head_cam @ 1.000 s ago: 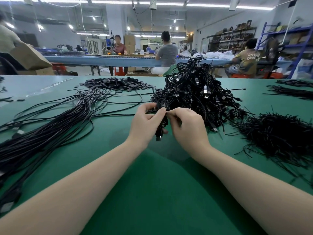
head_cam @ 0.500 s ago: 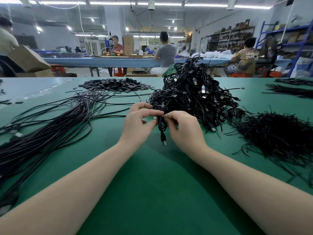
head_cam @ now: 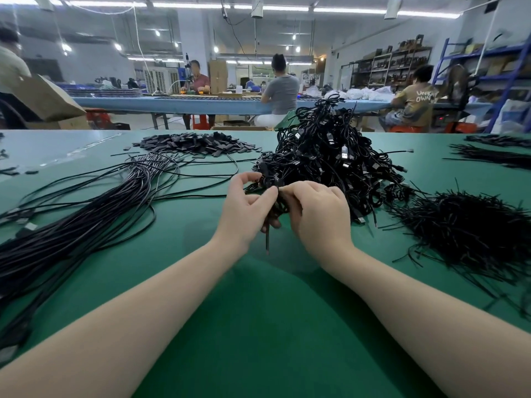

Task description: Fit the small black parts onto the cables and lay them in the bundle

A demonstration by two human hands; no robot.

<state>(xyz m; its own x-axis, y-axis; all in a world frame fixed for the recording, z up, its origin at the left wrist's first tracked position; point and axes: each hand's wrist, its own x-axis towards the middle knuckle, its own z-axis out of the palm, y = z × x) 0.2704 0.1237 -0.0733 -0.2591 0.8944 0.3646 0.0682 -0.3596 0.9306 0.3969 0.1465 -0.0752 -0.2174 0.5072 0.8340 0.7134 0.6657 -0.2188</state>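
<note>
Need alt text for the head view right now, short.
Both hands, left hand and right hand, pinch a coiled black cable over a green table. Tangled cable heap behind, straight cables left, ties right.

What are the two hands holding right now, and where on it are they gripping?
Both the left hand and the right hand pinch a coiled thin black cable at its bunched loops; one loose end hangs below them. Exact finger contact is hidden.
</note>
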